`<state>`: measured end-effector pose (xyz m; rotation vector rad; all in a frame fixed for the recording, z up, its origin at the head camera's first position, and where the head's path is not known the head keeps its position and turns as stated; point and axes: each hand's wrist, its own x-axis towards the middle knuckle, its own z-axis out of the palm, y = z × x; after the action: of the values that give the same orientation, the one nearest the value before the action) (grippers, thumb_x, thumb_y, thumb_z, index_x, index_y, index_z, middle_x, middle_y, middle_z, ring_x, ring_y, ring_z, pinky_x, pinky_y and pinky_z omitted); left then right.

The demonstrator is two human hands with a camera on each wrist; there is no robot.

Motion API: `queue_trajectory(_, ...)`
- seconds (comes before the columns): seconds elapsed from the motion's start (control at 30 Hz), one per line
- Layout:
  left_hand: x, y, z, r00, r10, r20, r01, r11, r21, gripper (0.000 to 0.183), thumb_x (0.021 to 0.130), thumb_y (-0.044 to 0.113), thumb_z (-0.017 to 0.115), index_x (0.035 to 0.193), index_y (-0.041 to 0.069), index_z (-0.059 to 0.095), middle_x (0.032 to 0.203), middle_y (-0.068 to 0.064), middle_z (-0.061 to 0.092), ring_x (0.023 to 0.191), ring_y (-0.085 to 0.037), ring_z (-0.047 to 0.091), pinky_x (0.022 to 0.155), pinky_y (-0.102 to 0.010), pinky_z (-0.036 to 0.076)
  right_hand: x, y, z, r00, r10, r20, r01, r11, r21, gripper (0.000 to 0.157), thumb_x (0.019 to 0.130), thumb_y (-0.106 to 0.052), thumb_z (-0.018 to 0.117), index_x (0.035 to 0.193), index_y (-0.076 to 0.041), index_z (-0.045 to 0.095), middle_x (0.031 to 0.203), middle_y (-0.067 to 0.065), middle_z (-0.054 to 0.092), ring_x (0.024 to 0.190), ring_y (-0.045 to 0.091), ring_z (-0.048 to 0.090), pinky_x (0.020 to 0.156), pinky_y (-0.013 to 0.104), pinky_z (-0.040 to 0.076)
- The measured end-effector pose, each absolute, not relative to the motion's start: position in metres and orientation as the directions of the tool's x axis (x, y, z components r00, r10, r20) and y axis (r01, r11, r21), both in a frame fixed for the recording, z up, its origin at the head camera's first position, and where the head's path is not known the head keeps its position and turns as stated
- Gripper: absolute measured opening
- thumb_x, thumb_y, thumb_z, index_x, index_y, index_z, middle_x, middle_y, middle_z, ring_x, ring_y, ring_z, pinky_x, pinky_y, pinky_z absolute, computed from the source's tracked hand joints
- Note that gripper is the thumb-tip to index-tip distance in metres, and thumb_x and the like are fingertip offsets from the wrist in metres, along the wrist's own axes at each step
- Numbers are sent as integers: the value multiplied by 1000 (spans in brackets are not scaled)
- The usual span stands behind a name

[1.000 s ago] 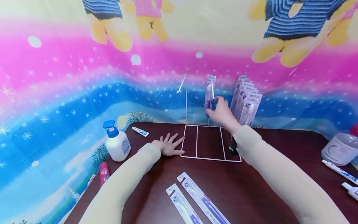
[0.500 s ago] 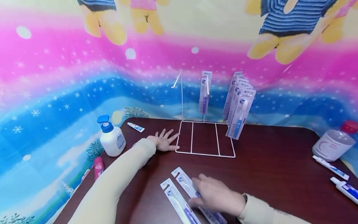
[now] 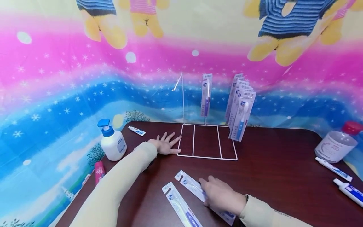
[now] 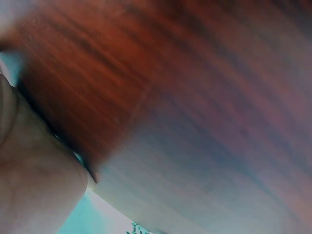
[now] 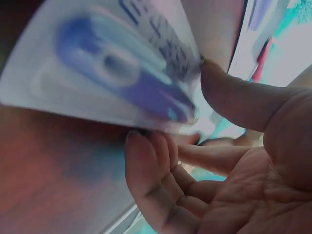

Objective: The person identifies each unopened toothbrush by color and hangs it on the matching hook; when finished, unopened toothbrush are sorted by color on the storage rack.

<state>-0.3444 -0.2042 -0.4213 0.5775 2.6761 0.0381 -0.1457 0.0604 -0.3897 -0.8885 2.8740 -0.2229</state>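
Note:
My left hand lies flat on the table with fingers spread, its fingertips touching the left side of a white wire rack. In the head view my right hand is over a packaged toothbrush at the front of the table. The right wrist view shows the thumb at one edge of that pack and the curled fingers at the other, gripping it. To its left lies a second packaged toothbrush. One toothbrush pack hangs on the rack's middle hook, and several more packs hang on the right hook.
On the left are a white pump bottle, a small toothpaste tube and a pink tube. A red-capped bottle and two toothpaste tubes, one of them a larger tube, stand or lie at right. A printed cloth hangs behind.
My right hand has left the pack on the middle hook and come down to the front toothbrush pack, which it now grips. My left hand stays by the rack.

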Motion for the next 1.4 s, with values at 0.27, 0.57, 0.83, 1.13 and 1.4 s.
queue_trajectory(0.27,-345,-206,-422,-837,393,-382,387,917,96,80,82,76,25,146,40,-5,153,-2,-9,137,-35,-8,102,-61,2,-166,84,-384,-810,-576,-111,-529,798,-289,43,65,-22,79,96,-14,50,71,-6,47,66,11,47,60,32,40)
queue_trajectory(0.57,-357,-210,-434,-844,398,-359,378,917,127,86,73,84,22,144,45,-7,153,0,-12,136,-34,-13,101,-63,-3,-178,105,-358,-868,-496,-13,-431,768,-473,20,76,-11,65,92,-15,53,73,-4,52,63,11,50,55,31,42)
queue_trajectory(0.83,-355,-208,-433,-833,429,-349,396,903,165,82,79,77,30,146,42,-3,153,-5,-7,135,-40,-9,98,-66,-1,-185,113,-319,-928,-348,136,-327,577,-748,29,83,-11,68,106,-13,50,105,10,63,85,20,63,65,44,52)
queue_trajectory(1.13,-352,-209,-436,-845,414,-338,387,910,148,82,79,78,27,146,41,-3,153,-4,-8,136,-38,-10,100,-64,-1,-196,99,-289,-898,-301,322,-437,506,-744,40,84,-14,67,118,-13,45,116,11,58,93,23,64,74,46,51)
queue_trajectory(1.4,-352,-207,-439,-847,404,-346,384,914,129,84,75,82,23,144,45,-6,153,0,-10,137,-33,-12,101,-62,-1,-210,89,-281,-900,-277,338,-436,520,-735,39,86,-15,66,117,-11,44,114,13,60,90,25,65,72,47,51)
